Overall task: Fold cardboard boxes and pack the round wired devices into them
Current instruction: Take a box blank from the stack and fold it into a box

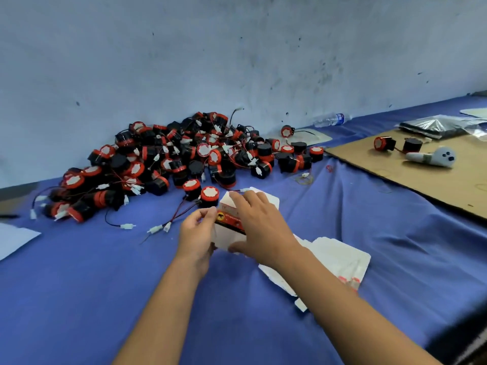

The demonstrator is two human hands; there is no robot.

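Note:
A small white cardboard box (228,222) with a red and orange printed side stands half formed on the blue cloth in the middle. My left hand (197,233) pinches its left edge with thumb and fingers. My right hand (259,226) lies over the box's top and right side, fingers curled round it and thumb under its near edge. A white flap (271,200) sticks out behind my right hand. Just beyond the box lies a red and black round wired device (209,196). A large heap of the same devices (181,159) sits against the wall.
Flat white box blanks (340,259) lie to the right of my right forearm. A brown cardboard sheet (421,175) at the right carries two devices (384,144) and a white plush toy (434,157). A plastic bottle (332,119) lies by the wall. White paper (13,239) lies at the left edge.

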